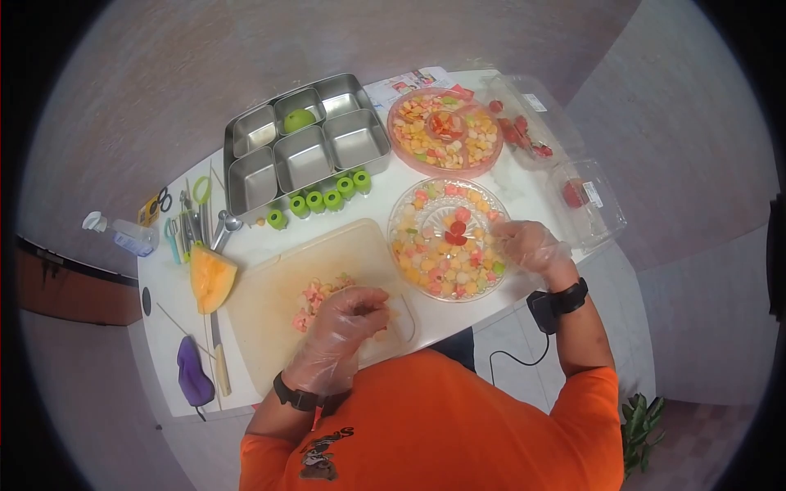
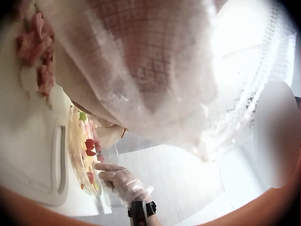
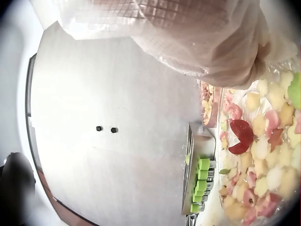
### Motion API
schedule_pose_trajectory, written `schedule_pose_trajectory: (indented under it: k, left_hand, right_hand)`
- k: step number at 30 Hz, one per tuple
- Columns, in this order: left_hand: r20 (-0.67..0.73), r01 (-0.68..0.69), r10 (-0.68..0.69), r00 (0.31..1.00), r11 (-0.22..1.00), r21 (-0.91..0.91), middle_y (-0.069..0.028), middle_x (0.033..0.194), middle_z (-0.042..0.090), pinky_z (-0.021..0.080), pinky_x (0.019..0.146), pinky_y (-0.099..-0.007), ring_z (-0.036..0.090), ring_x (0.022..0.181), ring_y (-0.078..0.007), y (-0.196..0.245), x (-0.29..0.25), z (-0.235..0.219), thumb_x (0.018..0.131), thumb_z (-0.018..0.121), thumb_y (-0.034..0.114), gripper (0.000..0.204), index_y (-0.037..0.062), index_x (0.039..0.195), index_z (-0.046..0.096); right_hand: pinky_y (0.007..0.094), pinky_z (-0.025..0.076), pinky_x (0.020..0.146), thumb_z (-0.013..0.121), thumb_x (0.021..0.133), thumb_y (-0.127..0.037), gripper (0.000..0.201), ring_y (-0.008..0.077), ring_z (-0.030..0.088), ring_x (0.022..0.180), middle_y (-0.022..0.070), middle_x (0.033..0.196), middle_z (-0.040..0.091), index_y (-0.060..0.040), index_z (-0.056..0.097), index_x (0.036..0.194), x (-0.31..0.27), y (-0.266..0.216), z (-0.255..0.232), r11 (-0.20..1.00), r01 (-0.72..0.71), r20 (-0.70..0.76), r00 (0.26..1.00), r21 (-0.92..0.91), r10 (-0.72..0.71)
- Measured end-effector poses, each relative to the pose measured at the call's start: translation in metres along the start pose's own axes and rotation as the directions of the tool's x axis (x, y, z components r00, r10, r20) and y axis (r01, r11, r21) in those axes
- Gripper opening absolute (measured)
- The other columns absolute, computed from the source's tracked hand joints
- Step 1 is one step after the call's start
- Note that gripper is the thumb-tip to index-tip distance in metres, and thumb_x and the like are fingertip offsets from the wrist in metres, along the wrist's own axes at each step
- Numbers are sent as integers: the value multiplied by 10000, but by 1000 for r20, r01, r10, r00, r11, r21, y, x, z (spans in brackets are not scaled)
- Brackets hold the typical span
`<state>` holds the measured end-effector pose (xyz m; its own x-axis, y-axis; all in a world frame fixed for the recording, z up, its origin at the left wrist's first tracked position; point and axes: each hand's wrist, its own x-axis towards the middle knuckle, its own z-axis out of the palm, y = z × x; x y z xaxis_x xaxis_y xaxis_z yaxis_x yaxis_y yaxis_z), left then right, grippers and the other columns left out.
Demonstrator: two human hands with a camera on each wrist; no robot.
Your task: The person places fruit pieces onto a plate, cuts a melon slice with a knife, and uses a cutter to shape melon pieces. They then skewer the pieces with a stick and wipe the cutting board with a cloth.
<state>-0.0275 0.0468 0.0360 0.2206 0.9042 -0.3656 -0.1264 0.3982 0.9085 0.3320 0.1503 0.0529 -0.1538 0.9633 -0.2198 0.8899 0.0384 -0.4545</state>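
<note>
My left hand [image 1: 340, 331], in a clear plastic glove, is over the cutting board [image 1: 262, 286] with its fingers bent toward the thumb. Beside it lie pink fruit pieces [image 1: 309, 301]. My gloved right hand [image 1: 534, 245] is at the right rim of the clear glass plate [image 1: 396, 245], fingers toward the fruit. Star and flower-shaped pieces in yellow, pink and green ring that plate, and red fruit pieces [image 3: 241, 136] sit near its middle. The fingertips of both hands are largely hidden, so I cannot tell whether either pinches a small piece.
Behind the plate stands a pink divided tray [image 1: 398, 151] of cut fruit. A steel tray [image 1: 232, 196] with compartments holds a green fruit [image 1: 299, 120]; green-handled cutters [image 1: 315, 201] line its front. At left are a melon wedge [image 1: 211, 278], a knife [image 1: 222, 372] and a spray bottle [image 1: 131, 237]. Clear boxes [image 1: 602, 217] stand right.
</note>
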Motion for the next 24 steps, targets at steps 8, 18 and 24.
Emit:
schedule_pose_trajectory:
  k: [8, 18, 24]
  left_hand:
    - [36, 3, 2, 999, 989, -151, -61, 1097, 675, 567, 888, -300, 659, 1012, -153, 0, 4, 3, 890, 744, -52, 306, -15, 1187, 677]
    - [26, 8, -5, 1000, 995, -97, -94, 1104, 684, 606, 900, -335, 684, 1036, -187, 1, 3, 1, 887, 734, -69, 339, -11, 1211, 655]
    - [49, 20, -12, 999, 987, -157, -62, 1108, 666, 559, 900, -305, 650, 1028, -158, 3, 3, 3, 895, 735, -60, 307, -14, 1192, 668]
  right_hand:
    - [322, 531, 866, 684, 916, -172, 265, 229, 704, 914, 140, 1044, 760, -52, 757, 1140, -4, -11, -5, 995, -75, 131, 989, 64, 66]
    - [325, 531, 864, 631, 889, -166, 267, 235, 699, 931, 131, 1035, 754, -73, 763, 1102, 5, -8, 1, 992, -80, 133, 989, 101, 66]
    - [333, 531, 896, 635, 907, -174, 316, 259, 703, 979, 165, 1105, 745, -81, 747, 1188, 7, -11, 1, 982, -83, 82, 994, 168, 70]
